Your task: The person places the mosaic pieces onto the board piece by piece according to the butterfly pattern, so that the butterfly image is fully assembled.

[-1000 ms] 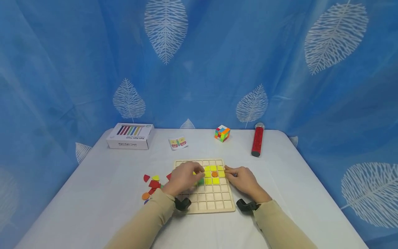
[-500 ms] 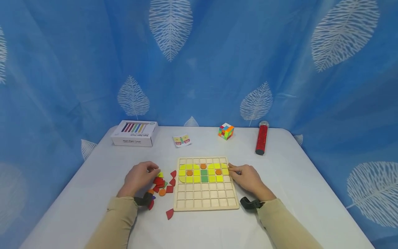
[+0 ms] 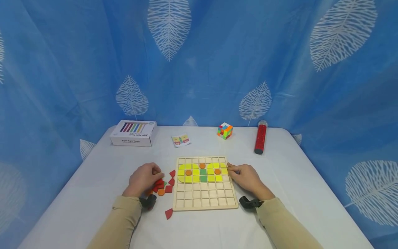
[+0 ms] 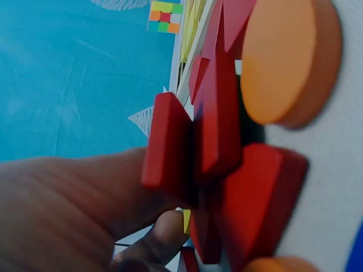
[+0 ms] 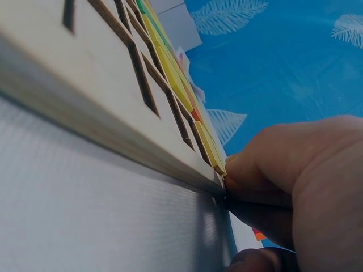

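My left hand (image 3: 144,178) reaches down over a pile of loose wooden shape pieces, thumb and forefinger close together. In the left wrist view, a sliver of a yellow piece (image 4: 186,221) shows at the forefinger's tip. A red piece (image 4: 167,141) hides the thumb tip, so a pinch cannot be confirmed. On the right, my right hand (image 3: 246,177) holds the edge of the wooden grid board (image 3: 205,204) with curled fingers and thumb. Yellow tiles (image 3: 188,178), green squares (image 3: 203,175) and orange discs (image 3: 217,171) fill cells in the board's upper half.
Loose red pieces (image 3: 169,189) lie between the pile and the board; a red quarter piece (image 3: 168,213) is nearer. Behind stand a white box (image 3: 133,134), a butterfly picture card (image 3: 181,140), a puzzle cube (image 3: 225,131) and a red glittery tube (image 3: 261,139).
My left hand went from over the board to the pile on the left, then shifted slightly right, covering the yellow piece there. My right hand stays at the board's edge.
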The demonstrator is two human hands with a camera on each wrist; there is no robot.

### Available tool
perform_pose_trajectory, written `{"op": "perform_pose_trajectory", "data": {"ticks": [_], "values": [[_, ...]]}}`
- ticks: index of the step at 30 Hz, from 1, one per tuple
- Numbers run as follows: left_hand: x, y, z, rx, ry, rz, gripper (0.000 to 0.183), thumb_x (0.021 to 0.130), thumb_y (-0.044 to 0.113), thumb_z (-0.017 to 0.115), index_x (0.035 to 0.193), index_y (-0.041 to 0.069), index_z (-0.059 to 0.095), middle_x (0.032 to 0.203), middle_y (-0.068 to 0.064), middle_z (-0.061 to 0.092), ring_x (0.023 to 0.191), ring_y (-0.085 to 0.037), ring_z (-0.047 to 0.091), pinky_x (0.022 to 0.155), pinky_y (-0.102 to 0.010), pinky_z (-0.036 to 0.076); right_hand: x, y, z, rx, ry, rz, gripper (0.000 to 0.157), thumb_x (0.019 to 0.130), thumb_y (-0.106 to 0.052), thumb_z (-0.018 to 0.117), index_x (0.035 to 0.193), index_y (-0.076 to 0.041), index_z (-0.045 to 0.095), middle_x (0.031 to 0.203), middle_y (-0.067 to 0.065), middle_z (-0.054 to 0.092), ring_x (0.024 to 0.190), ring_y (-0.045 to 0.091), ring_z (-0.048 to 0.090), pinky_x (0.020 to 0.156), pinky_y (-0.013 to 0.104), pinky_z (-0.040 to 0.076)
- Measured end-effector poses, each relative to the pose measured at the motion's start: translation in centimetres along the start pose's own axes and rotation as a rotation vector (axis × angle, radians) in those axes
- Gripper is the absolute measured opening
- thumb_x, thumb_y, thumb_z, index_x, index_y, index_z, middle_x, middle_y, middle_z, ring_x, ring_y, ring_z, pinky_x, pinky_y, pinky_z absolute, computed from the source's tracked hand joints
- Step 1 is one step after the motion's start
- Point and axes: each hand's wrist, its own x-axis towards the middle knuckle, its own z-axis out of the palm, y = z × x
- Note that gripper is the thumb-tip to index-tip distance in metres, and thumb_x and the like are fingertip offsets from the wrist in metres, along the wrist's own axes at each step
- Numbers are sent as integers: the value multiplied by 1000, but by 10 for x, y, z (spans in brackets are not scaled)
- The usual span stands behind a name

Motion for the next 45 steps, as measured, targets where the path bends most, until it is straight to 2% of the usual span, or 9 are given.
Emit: {"op": "perform_pose_trajectory", "data": {"ticks": [5, 13, 24, 30, 35, 40, 45], "values": [[-1, 0, 1, -31, -11, -12, 30, 89, 30, 81, 108, 11, 68, 89, -3, 65, 77, -21, 58, 72, -33, 52, 0, 1, 1, 4, 3, 7, 34, 97, -31, 68, 127, -15, 73, 140, -2, 64, 134, 31, 58, 109, 53, 46], [-3, -1, 1, -45, 8, -21, 31, 88, 29, 83, 106, 12, 66, 88, -3, 65, 76, -21, 58, 69, -32, 50, 1, 1, 1, 13, 4, 5, 35, 97, -30, 68, 127, -15, 73, 140, -2, 65, 136, 31, 57, 110, 54, 44], [-1, -4, -4, -2, 48, 38, 18, 93, 26, 78, 105, 16, 72, 87, 0, 65, 77, -19, 58, 70, -33, 52, 3, 0, 1, 11, 9, 5, 35, 97, -31, 68, 128, -15, 72, 140, -2, 64, 135, 31, 57, 109, 53, 45], [-2, -7, -3, -9, 67, 40, 21, 94, 27, 77, 110, 15, 71, 90, 1, 66, 79, -19, 58, 73, -34, 54, 1, 0, 0, 3, 9, 12, 35, 97, -30, 68, 128, -15, 72, 139, -2, 65, 135, 32, 58, 109, 54, 46], [-3, -5, -2, 14, 89, 62, 21, 93, 26, 78, 108, 14, 71, 89, 0, 65, 77, -18, 58, 71, -33, 53, -1, 0, -1, 4, 18, -3, 35, 97, -30, 68, 128, -15, 73, 139, -2, 65, 134, 31, 58, 108, 53, 46], [-4, -5, 1, 12, 65, 66, 21, 92, 25, 79, 107, 14, 71, 87, 0, 64, 74, -18, 57, 66, -31, 52, -3, 0, 0, 8, 8, 11, 34, 97, -30, 68, 127, -15, 73, 138, -2, 66, 133, 30, 59, 107, 52, 48], [-4, -5, 0, 24, 88, 79, 24, 92, 23, 79, 112, 13, 71, 94, -1, 68, 74, -17, 58, 67, -31, 53, -2, -2, 1, 14, 16, 9, 34, 97, -29, 68, 127, -14, 74, 137, -3, 67, 135, 30, 58, 108, 52, 46]]}}
